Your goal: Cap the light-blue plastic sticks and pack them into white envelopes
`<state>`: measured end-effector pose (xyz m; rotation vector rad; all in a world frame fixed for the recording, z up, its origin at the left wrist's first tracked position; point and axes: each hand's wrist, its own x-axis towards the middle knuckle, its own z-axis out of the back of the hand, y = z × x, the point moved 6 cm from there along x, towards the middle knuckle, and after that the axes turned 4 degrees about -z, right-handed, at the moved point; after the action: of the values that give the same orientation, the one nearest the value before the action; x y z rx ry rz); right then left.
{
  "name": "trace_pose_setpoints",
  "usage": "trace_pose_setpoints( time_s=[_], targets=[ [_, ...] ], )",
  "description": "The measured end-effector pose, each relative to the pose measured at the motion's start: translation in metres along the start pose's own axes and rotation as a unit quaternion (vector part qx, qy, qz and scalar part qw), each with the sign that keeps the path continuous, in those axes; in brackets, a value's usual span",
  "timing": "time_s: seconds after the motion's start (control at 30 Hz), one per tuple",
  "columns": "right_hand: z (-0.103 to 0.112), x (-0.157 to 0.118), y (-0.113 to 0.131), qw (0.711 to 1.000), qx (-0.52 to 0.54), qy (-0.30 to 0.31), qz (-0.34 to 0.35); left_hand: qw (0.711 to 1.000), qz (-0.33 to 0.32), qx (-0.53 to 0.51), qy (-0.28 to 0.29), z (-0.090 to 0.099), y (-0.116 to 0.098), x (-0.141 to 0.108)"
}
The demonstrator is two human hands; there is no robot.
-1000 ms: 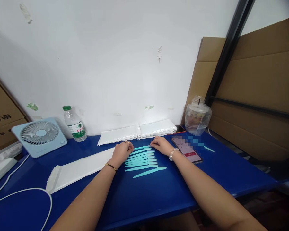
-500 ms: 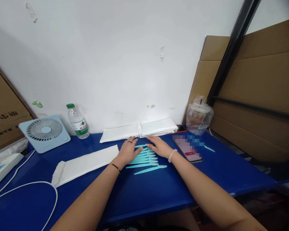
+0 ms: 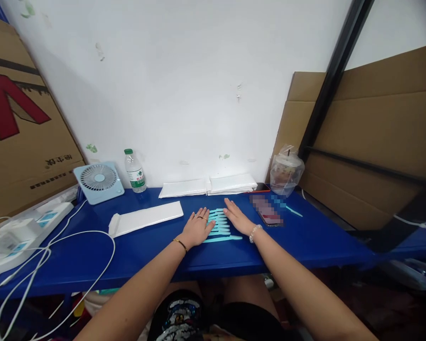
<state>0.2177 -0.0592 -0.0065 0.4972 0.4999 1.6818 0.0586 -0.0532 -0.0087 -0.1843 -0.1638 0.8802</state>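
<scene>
Several slim turquoise eyebrow razors (image 3: 219,226) lie side by side in a row on the blue table (image 3: 149,255), with the nearest one (image 3: 223,239) slightly apart from the others. My left hand (image 3: 198,226) rests flat over their left ends, fingers stretched forward and thumb out over the row. At their right ends my right hand (image 3: 238,219) lies open, fingers straight and palm down, along the tips. Neither hand grips anything. To the left of my left hand is a long white padded envelope (image 3: 147,218).
White packets (image 3: 230,183) lie along the wall. A phone (image 3: 266,210), another turquoise razor (image 3: 294,210) and a bagged drink cup (image 3: 287,173) are on the right. On the left stand a bottle (image 3: 135,173), a blue fan (image 3: 99,182) and a power strip (image 3: 31,241) with loose white cables.
The view has shifted left and down. My right hand's fingers have straightened along the razors' right ends, my left hand covers more of their left ends, and the row looks tighter.
</scene>
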Motion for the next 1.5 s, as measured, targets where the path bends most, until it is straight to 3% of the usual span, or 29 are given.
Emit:
trace_pose_setpoints(
  time_s=[0.1,0.2,0.37,0.5,0.57,0.77,0.93,1.07,1.17,1.27,1.33,1.43,1.5],
  targets=[
    [-0.004,-0.019,0.003,0.993,-0.063,0.061,0.073,0.999,-0.019,-0.025,0.042,0.000,-0.003,-0.005],
    [-0.008,-0.027,0.005,0.986,-0.116,0.066,0.101,0.995,-0.072,-0.028,0.071,-0.003,-0.010,-0.010],
    [-0.014,-0.021,0.014,0.984,-0.122,0.034,0.126,0.991,-0.127,-0.033,0.027,-0.003,-0.026,-0.020],
    [-0.017,-0.033,0.025,0.981,-0.110,-0.022,0.156,0.992,-0.104,0.007,-0.065,0.006,-0.043,-0.035],
    [-0.021,-0.046,0.031,0.979,-0.116,-0.028,0.165,0.993,-0.075,0.035,-0.080,0.011,-0.051,-0.042],
    [-0.020,-0.091,0.056,0.970,-0.114,-0.043,0.210,0.992,-0.062,0.105,-0.022,0.012,-0.075,-0.059],
    [0.003,-0.098,0.066,0.976,-0.149,-0.003,0.161,0.993,-0.048,0.107,-0.015,0.013,-0.080,-0.059],
    [0.056,-0.097,0.072,0.990,0.011,-0.014,0.142,0.999,-0.004,0.000,-0.044,0.022,-0.072,-0.052],
    [0.081,-0.101,0.082,0.961,0.215,-0.069,0.159,0.970,-0.044,-0.201,-0.132,0.034,-0.081,-0.047],
    [0.063,-0.102,0.097,0.930,0.325,-0.030,0.172,0.915,-0.130,-0.352,-0.150,0.033,-0.102,-0.043],
    [0.044,-0.099,0.102,0.914,0.376,0.000,0.151,0.904,-0.167,-0.376,-0.115,0.030,-0.113,-0.042],
    [0.036,-0.094,0.092,0.890,0.441,-0.040,0.110,0.924,-0.195,-0.322,-0.061,0.030,-0.105,-0.040],
    [0.044,-0.092,0.076,0.872,0.468,-0.115,0.084,0.955,-0.158,-0.243,-0.065,0.038,-0.074,-0.036]
  ],
)
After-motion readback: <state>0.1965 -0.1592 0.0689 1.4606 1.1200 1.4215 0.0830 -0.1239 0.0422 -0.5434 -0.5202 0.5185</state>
